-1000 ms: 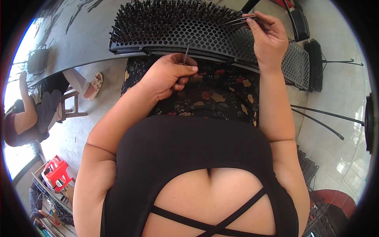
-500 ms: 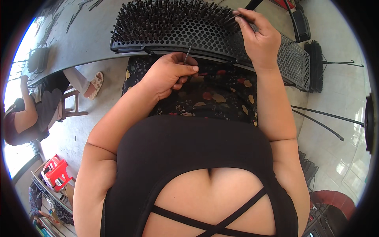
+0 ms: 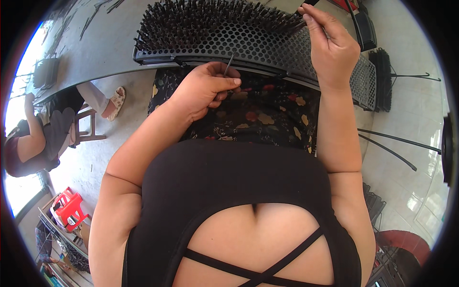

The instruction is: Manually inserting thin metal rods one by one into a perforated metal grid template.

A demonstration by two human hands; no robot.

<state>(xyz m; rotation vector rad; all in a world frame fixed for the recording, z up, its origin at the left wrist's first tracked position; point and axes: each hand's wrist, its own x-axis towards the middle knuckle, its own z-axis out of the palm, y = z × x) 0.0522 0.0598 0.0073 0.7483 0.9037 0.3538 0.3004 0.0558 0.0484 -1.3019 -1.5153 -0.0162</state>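
A black rack (image 3: 248, 50) with rows of round holes lies in front of me. Dark thin rods (image 3: 191, 24) stand packed upright in its far and left parts. Close to the rack's near edge, my left hand (image 3: 210, 85) is closed, pinching a thin metal rod (image 3: 230, 62) whose tip sticks up past the thumb. My right hand (image 3: 333, 50) is raised over the rack's right part, thumb and fingers pressed together beside the last standing rods. What lies between those fingertips is too small to make out.
At left, a person (image 3: 24, 148) sits by a stool (image 3: 91, 125) next to the grey table (image 3: 110, 52), which carries loose dark strips. Right of the rack are a black brush-like block (image 3: 381, 79) and long black bars (image 3: 399, 137). A red plastic stool (image 3: 69, 210) stands lower left.
My right hand has moved to the right and slightly away from me along the rods. My left hand has stayed almost in place with the thin metal rod.
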